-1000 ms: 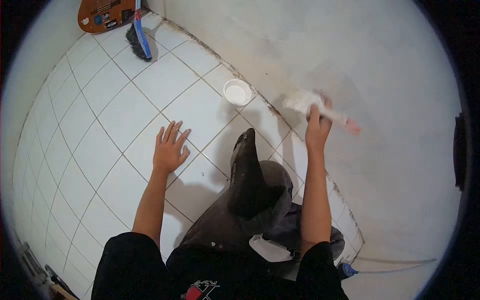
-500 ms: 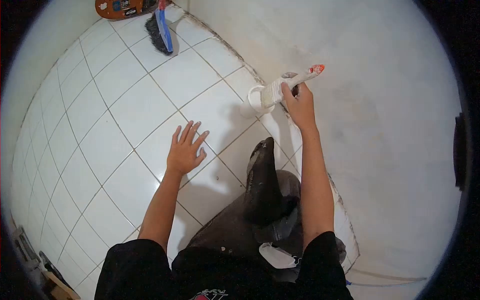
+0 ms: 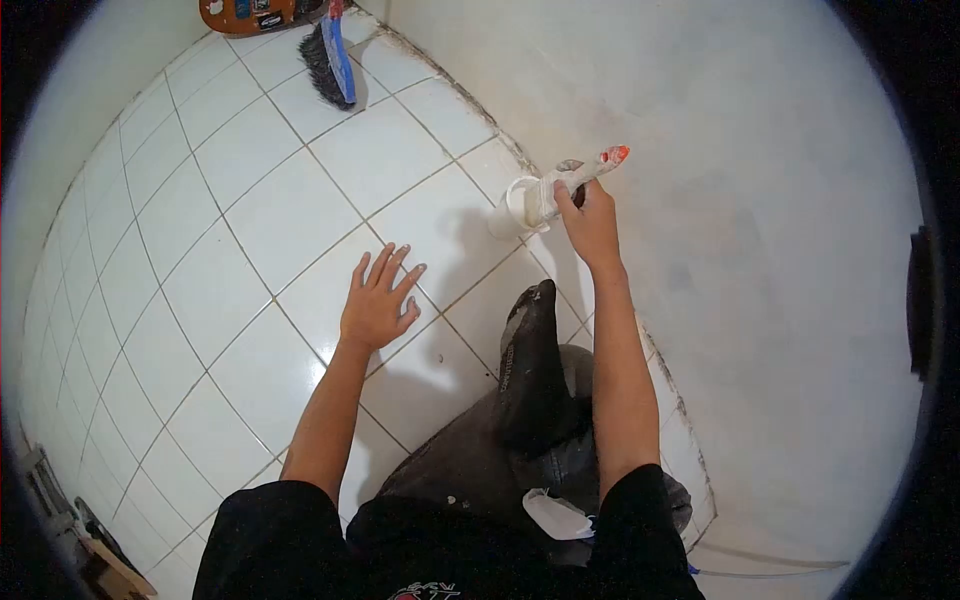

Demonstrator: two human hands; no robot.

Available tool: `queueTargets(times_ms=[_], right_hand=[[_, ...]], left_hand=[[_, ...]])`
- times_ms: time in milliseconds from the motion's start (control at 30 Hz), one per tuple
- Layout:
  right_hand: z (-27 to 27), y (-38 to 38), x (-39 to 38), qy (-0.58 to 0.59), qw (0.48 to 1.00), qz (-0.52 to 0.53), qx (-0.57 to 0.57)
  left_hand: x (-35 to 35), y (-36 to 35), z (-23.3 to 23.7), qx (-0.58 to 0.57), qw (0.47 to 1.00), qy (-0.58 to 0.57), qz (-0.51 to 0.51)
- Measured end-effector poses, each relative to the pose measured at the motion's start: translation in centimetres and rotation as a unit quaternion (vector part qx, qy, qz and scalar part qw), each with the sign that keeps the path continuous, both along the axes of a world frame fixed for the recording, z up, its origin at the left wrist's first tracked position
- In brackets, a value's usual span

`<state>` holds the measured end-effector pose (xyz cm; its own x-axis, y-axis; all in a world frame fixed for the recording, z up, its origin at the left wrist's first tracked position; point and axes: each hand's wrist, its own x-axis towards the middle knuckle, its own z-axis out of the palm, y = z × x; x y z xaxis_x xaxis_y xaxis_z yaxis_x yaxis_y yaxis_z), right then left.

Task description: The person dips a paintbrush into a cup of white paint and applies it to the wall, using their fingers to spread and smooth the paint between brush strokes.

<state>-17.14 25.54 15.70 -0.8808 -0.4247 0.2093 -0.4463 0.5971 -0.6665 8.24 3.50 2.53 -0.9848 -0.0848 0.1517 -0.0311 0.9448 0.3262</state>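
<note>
My right hand (image 3: 590, 220) is closed round a white-smeared paintbrush (image 3: 596, 168) with a red handle tip. The brush's bristles dip into the mouth of a white cup (image 3: 508, 214), which stands on the tiles close to the wall. To the left, my left hand (image 3: 378, 300) holds nothing, its fingers spread low over the white tiled floor (image 3: 300, 240); whether it touches the tiles I cannot tell.
A blue-backed brush with black bristles (image 3: 338, 62) lies at the top, beside an orange object (image 3: 250, 16). The pale wall (image 3: 760, 260) rises on the right. A white mask (image 3: 556, 514) rests by my lap. Wooden pieces (image 3: 110, 568) are at the lower left.
My right hand has lowered the paintbrush toward the cup, and its bristles now sit further into the mouth. My left hand keeps its spread pose.
</note>
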Motion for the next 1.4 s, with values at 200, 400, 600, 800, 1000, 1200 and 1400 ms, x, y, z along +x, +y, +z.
queueTargets(times_ms=[200, 400, 600, 800, 1000, 1200, 1400], right_hand=[[0.3, -0.1, 0.3, -0.009, 1.000, 0.016, -0.008], [-0.2, 0.7, -0.2, 0.010, 0.997, -0.003, -0.071], [2.3, 3.9, 1.4, -0.144, 0.936, -0.111, -0.301], [1.3, 10.3, 5.1, -0.359, 0.639, -0.138, -0.666], [-0.4, 13.8, 11.1, -0.217, 0.894, -0.064, -0.388], [-0.4, 13.3, 10.6, -0.307, 0.773, -0.048, -0.553], [-1.5, 13.6, 10.3, -0.147, 0.891, -0.157, -0.401]], left_hand=[[0.0, -0.1, -0.4, 0.004, 1.000, 0.011, -0.003], [0.0, 0.0, -0.6, -0.013, 1.000, 0.017, 0.005], [-0.1, 0.2, 0.1, -0.004, 1.000, 0.007, 0.002], [-0.2, 0.3, -0.1, -0.023, 1.000, -0.002, -0.007], [-0.4, 0.7, 0.1, -0.030, 0.999, -0.023, 0.006], [-0.4, 0.8, -0.2, -0.042, 0.999, 0.009, -0.019], [-0.5, 1.1, 0.0, -0.041, 0.999, 0.011, -0.018]])
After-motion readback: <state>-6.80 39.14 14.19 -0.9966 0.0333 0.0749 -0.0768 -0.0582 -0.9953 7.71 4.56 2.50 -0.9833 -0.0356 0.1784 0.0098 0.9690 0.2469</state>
